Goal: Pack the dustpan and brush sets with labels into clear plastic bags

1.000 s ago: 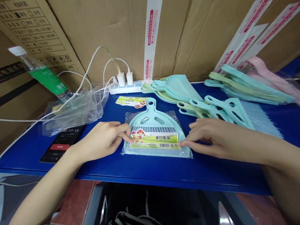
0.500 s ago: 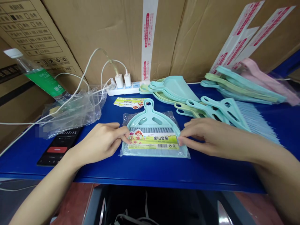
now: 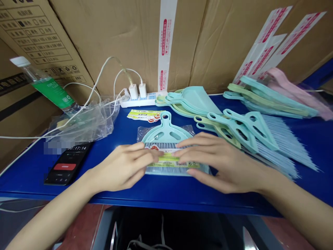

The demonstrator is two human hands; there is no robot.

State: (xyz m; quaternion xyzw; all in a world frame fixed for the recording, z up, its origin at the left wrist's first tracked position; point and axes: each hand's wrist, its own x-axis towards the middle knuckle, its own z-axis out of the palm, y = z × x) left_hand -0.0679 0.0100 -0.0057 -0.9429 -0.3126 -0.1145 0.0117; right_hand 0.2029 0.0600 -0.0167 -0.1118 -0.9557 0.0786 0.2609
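A light-blue dustpan (image 3: pixel 168 129) lies flat on the blue table with its handle pointing away from me. A matching brush (image 3: pixel 169 170) rests in it, and both are in a clear plastic bag (image 3: pixel 141 132). Across the bristles runs a printed label card (image 3: pixel 168 158). My left hand (image 3: pixel 130 166) lies over the card's left part, fingers stretched and fingertips on it. Over the right part, my right hand (image 3: pixel 215 161) is spread, its fingertips at the card. Neither hand grips anything; the fingers hide both ends of the card.
Behind are stacked dustpans (image 3: pixel 200 99), loose label cards (image 3: pixel 145 114) and a power strip (image 3: pixel 153 99). Loose brushes (image 3: pixel 241 132) and bagged sets (image 3: pixel 275 97) lie right. Left are a phone (image 3: pixel 66 166), plastic bags (image 3: pixel 85 119) and a tilted bottle (image 3: pixel 53 92). Cardboard boxes (image 3: pixel 130 34) stand behind.
Both hands have moved inward from the set's side edges onto the label card. The right fingers have spread from a pinch, and the left fingers have straightened out.
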